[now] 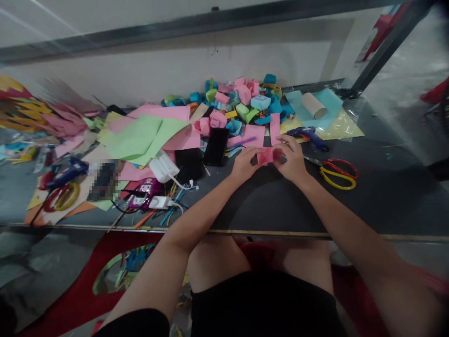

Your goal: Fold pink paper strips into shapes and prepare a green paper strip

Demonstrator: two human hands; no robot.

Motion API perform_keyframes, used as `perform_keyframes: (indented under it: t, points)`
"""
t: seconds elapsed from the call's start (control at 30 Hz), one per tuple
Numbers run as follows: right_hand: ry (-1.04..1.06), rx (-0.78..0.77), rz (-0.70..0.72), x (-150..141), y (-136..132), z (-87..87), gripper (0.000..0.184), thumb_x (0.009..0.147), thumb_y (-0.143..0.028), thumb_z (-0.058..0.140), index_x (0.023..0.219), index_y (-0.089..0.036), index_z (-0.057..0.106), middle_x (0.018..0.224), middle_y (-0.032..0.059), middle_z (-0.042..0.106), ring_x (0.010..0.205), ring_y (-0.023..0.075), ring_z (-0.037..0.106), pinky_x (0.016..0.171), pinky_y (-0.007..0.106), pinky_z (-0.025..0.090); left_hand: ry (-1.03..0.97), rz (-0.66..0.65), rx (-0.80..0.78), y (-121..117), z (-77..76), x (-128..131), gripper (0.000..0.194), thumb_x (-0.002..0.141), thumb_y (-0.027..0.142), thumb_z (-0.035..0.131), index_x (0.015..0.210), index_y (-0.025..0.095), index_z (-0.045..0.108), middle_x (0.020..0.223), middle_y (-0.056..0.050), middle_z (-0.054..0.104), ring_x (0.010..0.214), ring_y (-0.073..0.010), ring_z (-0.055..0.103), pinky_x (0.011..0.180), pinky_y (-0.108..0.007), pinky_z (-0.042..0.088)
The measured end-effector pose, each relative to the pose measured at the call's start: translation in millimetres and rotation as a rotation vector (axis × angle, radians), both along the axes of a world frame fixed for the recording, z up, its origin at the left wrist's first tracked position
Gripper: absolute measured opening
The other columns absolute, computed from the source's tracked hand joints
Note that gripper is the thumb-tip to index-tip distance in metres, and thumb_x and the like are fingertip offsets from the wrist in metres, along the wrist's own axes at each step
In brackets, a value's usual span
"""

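Observation:
Between both hands I hold a small folded piece of pink paper just above the dark table. My left hand pinches its left end, and my right hand grips its right end. Part of the paper is hidden behind my fingers. Flat pink paper pieces lie just beyond my hands, with a purple pen across them. A blue glue gun lies beyond my right hand. Close by on the right are scissors with red and yellow handles.
A heap of small folded paper shapes stands against the wall. Left of my arms lie a black phone, green sheets, a white charger, a purple power strip and a second glue gun. A cardboard tube rests at the back right.

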State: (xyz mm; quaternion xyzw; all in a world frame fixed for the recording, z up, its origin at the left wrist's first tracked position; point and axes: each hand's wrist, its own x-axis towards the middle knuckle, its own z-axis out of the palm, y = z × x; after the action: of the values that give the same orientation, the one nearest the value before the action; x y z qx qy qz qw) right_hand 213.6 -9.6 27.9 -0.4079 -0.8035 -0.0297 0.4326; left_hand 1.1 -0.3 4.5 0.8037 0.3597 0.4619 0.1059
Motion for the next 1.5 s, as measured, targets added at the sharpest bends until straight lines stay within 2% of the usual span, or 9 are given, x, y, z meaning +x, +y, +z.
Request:
perform_keyframes:
  t: [0.07,0.17,0.33,0.57,0.73,0.9,1.03,1.23,1.5]
  points:
    - [-0.018,0.012,-0.012,0.5,0.2,-0.4,0.014,0.081,-0.015,0.069,0.088,-0.027,0.069,0.131,0.0067,0.066,0.122,0.031,0.061,0.098,0.05,0.05,0.01,0.027,-0.022,-1.2,1.6,0.3,0.035,0.083,0.02,0.081,0.117,0.023,0.072,0.117,-0.008,0.075,0.11,-0.0221,0.07,0.092,-0.036,0.058]
    - [-0.052,0.053,-0.009,0.9,-0.5,0.2,0.015,0.081,-0.012,0.067,0.075,-0.026,0.067,0.123,0.0049,0.07,0.116,0.029,0.064,0.097,0.048,0.049,-0.044,0.106,-0.063,-1.4,3.1,0.6,0.044,0.08,0.016,0.08,0.122,0.023,0.07,0.124,-0.009,0.073,0.105,-0.0215,0.069,0.082,-0.032,0.06]
    - [-0.06,0.086,-0.012,2.4,-0.8,0.9,0.018,0.088,-0.017,0.065,0.074,-0.027,0.07,0.11,0.0021,0.074,0.107,0.0258,0.066,0.096,0.045,0.048,-0.223,0.135,-0.143,4.1,-4.1,0.1,0.054,0.08,0.022,0.078,0.132,0.022,0.064,0.131,-0.01,0.067,0.084,-0.0134,0.066,0.067,-0.024,0.057]
    - [-0.026,0.066,-0.041,6.3,-0.9,3.6,0.027,0.095,-0.024,0.06,0.073,-0.03,0.072,0.086,-0.0002,0.075,0.096,0.024,0.068,0.095,0.047,0.048,-0.301,0.062,-0.165,10.1,-13.1,0.8,0.063,0.08,0.033,0.081,0.139,0.025,0.059,0.136,-0.011,0.062,0.095,-0.0178,0.067,0.067,-0.026,0.058]
    - [-0.002,0.13,-0.012,8.3,-5.1,6.9,0.03,0.099,-0.026,0.057,0.074,-0.031,0.073,0.087,-0.0012,0.077,0.095,0.0233,0.068,0.093,0.047,0.047,-0.345,0.04,-0.13,10.1,-14.8,1.4,0.063,0.085,0.043,0.078,0.142,0.026,0.057,0.135,-0.012,0.06,0.096,-0.0181,0.066,0.068,-0.027,0.058]
    - [0.009,0.172,-0.025,9.9,-7.5,8.4,0.034,0.102,-0.031,0.054,0.074,-0.032,0.072,0.085,-0.0022,0.076,0.091,0.0225,0.068,0.09,0.046,0.048,-0.34,0.079,-0.089,6.2,-14.8,2.5,0.061,0.091,0.047,0.072,0.145,0.028,0.054,0.136,-0.011,0.06,0.094,-0.0164,0.066,0.067,-0.027,0.057]
    - [0.013,0.168,-0.031,10.9,-8.2,7.9,0.034,0.103,-0.034,0.051,0.076,-0.033,0.072,0.086,-0.0022,0.076,0.092,0.0227,0.068,0.091,0.047,0.048,-0.367,0.092,-0.07,3.2,-12.3,3.6,0.059,0.09,0.045,0.074,0.144,0.029,0.056,0.131,-0.01,0.062,0.089,-0.0148,0.066,0.067,-0.027,0.057]
    - [-0.004,0.068,-0.05,11.8,-9.9,7.9,0.036,0.105,-0.04,0.047,0.079,-0.034,0.072,0.088,0.0005,0.075,0.096,0.0244,0.068,0.095,0.049,0.049,-0.354,0.106,-0.015,-1.4,-9.0,4.8,0.054,0.094,0.043,0.069,0.145,0.03,0.056,0.134,-0.01,0.062,0.087,-0.0138,0.066,0.065,-0.026,0.056]
    - [-0.023,0.102,-0.075,10.5,-10.9,10.0,0.039,0.105,-0.039,0.045,0.077,-0.033,0.071,0.086,0.001,0.076,0.092,0.0241,0.067,0.091,0.049,0.05,-0.331,0.176,-0.01,-5.0,-7.8,7.7,0.05,0.094,0.027,0.066,0.144,0.029,0.057,0.135,-0.007,0.062,0.086,-0.0119,0.065,0.067,-0.025,0.056]
